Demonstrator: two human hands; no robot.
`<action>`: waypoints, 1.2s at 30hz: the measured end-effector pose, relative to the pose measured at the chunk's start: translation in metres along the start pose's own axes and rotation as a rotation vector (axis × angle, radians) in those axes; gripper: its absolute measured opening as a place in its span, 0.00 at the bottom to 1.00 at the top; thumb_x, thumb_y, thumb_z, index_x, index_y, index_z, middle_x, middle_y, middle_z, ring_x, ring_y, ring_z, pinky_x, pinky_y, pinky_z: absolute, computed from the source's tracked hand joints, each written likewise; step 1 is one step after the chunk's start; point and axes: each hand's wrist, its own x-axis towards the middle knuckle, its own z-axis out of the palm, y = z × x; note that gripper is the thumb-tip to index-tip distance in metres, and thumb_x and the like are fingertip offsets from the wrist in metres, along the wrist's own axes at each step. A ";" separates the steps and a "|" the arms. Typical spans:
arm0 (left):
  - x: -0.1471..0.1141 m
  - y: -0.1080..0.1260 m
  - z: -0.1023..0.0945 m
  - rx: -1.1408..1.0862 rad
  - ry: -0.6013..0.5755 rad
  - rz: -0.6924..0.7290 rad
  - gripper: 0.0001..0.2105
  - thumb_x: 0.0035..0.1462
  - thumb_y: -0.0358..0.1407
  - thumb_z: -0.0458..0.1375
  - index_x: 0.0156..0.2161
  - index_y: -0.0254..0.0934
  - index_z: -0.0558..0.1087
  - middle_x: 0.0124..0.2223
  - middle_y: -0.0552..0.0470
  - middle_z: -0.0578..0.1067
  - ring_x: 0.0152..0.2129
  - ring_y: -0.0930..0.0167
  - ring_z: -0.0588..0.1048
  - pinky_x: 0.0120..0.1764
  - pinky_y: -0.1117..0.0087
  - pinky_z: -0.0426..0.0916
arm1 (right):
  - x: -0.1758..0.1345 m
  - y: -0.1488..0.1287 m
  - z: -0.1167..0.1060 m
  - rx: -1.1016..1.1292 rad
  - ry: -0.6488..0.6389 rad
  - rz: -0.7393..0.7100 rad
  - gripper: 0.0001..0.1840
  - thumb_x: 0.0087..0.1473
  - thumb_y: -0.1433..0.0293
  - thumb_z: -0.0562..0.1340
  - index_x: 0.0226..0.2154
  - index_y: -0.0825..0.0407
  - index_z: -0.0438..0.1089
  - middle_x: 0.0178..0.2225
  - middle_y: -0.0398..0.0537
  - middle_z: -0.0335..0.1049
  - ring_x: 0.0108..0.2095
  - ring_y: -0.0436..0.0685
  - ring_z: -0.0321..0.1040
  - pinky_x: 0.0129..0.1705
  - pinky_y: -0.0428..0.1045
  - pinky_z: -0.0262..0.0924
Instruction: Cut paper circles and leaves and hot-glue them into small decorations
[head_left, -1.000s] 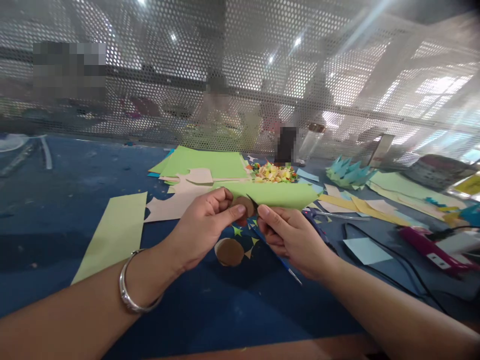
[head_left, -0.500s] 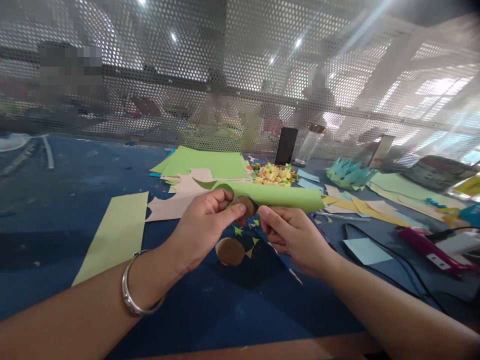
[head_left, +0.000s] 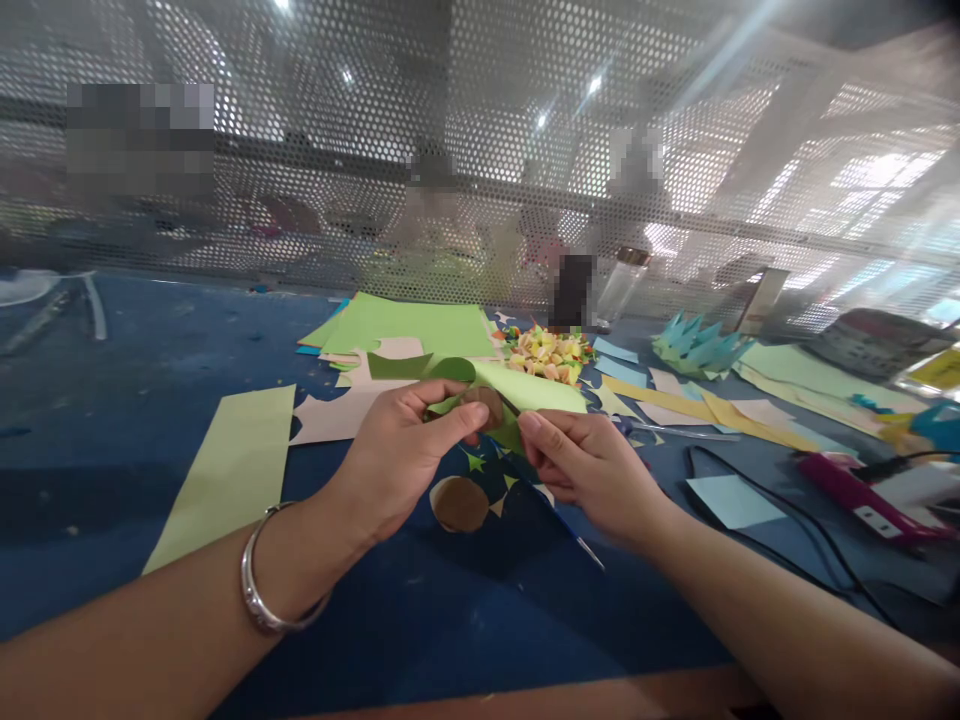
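My left hand (head_left: 409,440) is closed, pinching a light green paper sheet (head_left: 536,385) together with a brown round disc (head_left: 484,408) between thumb and fingers. The sheet curls up behind both hands. My right hand (head_left: 581,460) is closed around scissors, mostly hidden by the fingers; a thin dark blade (head_left: 510,404) points at the paper's edge beside the disc. On the table below lies another brown disc (head_left: 461,503) with a pale one under it. Small green and beige paper scraps (head_left: 476,462) lie near it.
A stack of green sheets (head_left: 420,325) and a heap of small paper pieces (head_left: 551,352) lie behind my hands. A blue pen (head_left: 577,540) is below my right hand. To the right are a magenta power strip (head_left: 870,510), black cables and a blue paper crown shape (head_left: 694,345).
The green paper has turned and bent: its right end reached farther right before and now sits lower and closer to my right hand. Both hands keep nearly the same place.
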 end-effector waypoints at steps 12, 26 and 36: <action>-0.001 0.006 0.001 0.061 0.044 -0.004 0.02 0.53 0.34 0.66 0.33 0.39 0.81 0.32 0.54 0.78 0.28 0.73 0.70 0.35 0.72 0.65 | -0.002 -0.005 -0.002 -0.069 -0.017 -0.045 0.27 0.59 0.47 0.62 0.22 0.50 0.59 0.17 0.30 0.40 0.17 0.44 0.35 0.17 0.44 0.33; -0.005 0.011 0.000 0.144 0.020 0.016 0.03 0.53 0.36 0.65 0.31 0.40 0.81 0.30 0.53 0.78 0.29 0.70 0.72 0.35 0.70 0.69 | -0.002 -0.007 -0.013 -0.478 0.003 -0.217 0.27 0.65 0.50 0.55 0.23 0.49 0.53 0.21 0.36 0.45 0.20 0.47 0.44 0.22 0.47 0.40; -0.004 0.010 0.000 0.069 -0.019 -0.032 0.03 0.54 0.36 0.65 0.31 0.39 0.80 0.29 0.52 0.78 0.28 0.70 0.76 0.31 0.71 0.69 | -0.004 -0.012 -0.016 -0.645 0.022 -0.303 0.26 0.67 0.53 0.55 0.22 0.50 0.55 0.20 0.37 0.48 0.22 0.48 0.47 0.25 0.48 0.43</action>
